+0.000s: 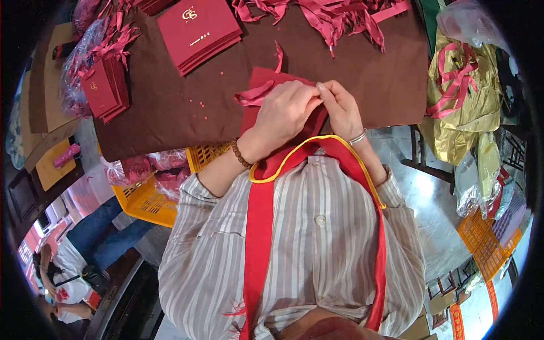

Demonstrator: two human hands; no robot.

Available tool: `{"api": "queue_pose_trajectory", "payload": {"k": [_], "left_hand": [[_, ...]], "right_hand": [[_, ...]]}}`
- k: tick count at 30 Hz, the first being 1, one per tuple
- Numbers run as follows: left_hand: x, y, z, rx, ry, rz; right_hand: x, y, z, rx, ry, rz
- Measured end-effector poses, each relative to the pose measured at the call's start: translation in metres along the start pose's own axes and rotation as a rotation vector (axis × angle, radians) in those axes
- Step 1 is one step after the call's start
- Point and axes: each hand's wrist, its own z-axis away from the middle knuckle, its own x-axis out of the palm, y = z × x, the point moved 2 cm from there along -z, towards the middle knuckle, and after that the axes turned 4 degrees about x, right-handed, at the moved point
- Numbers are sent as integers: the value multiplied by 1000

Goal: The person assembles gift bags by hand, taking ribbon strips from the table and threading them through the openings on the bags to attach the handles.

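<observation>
A dark red paper bag (262, 75) with a loose pinkish-red ribbon (256, 95) lies at the near edge of the brown-covered table, right in front of me. My left hand (287, 110) is closed over the bag's middle, fingers curled toward its right side. There my right hand (341, 109) meets it, thumb and fingers pinched together. What sits between the fingertips is too small and covered to make out. A red strap with yellow trim (259, 221) loops across my chest, just below both wrists.
Stacked dark red bags (199, 31) lie at the far left, smaller ribboned bags (102, 90) on the left edge. Loose ribbons (340, 20) heap at the back. Yellow crates (144, 201) stand under the table; a gold bag (470, 96) hangs right. A person (73, 260) is lower left.
</observation>
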Motion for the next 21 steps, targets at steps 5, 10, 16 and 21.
{"api": "queue_pose_trajectory", "payload": {"k": [5,10,16,21], "left_hand": [[0,-3,4,41,-21,4],[1,-3,7,44,35,1],[-7,-5,5,-28,131,8],[-13,-14,10,-101,109,-121]], "right_hand": [[0,4,0,-2,-1,-16],[2,-1,0,8,35,14],[-3,-12,2,122,-20,-58],[-4,-11,1,139,-53,-25]]}}
